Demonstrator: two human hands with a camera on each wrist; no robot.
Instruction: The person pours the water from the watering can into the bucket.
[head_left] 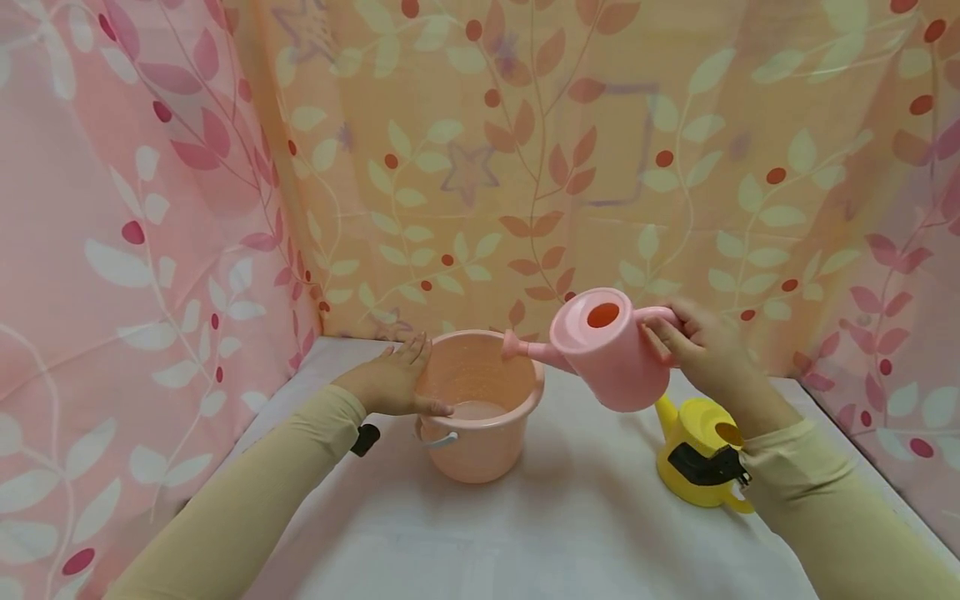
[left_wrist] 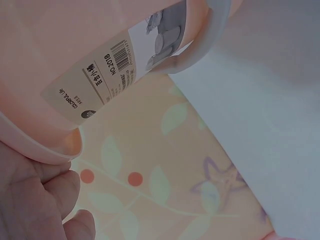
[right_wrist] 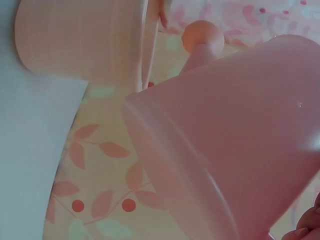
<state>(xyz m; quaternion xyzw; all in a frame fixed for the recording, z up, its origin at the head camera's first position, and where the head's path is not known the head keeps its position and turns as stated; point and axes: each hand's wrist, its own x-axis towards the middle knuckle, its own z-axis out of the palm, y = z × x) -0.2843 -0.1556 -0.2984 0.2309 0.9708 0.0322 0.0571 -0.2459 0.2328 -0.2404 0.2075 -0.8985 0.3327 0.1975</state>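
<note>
A peach plastic bucket (head_left: 480,454) stands upright on the table, with a pale handle (head_left: 441,440) hanging at its front left. My left hand (head_left: 393,383) rests on the bucket's left rim, its fingers extended and the thumb along the front of the rim. The left wrist view has a printed label (left_wrist: 105,75) on the bucket's wall. My right hand (head_left: 708,346) grips a pink watering can (head_left: 626,371) by its handle and holds it off the table, tilted left. Its spout's rose (head_left: 514,344) hangs over the bucket's right rim. Clear liquid appears at the bucket's bottom.
A yellow watering can (head_left: 681,477) stands on the table below my right wrist, partly hidden by a black wrist device (head_left: 705,465). Another black device (head_left: 365,439) shows under the left wrist. White cloth (head_left: 562,533) covers the table; leaf-patterned curtains (head_left: 420,167) enclose the back and sides.
</note>
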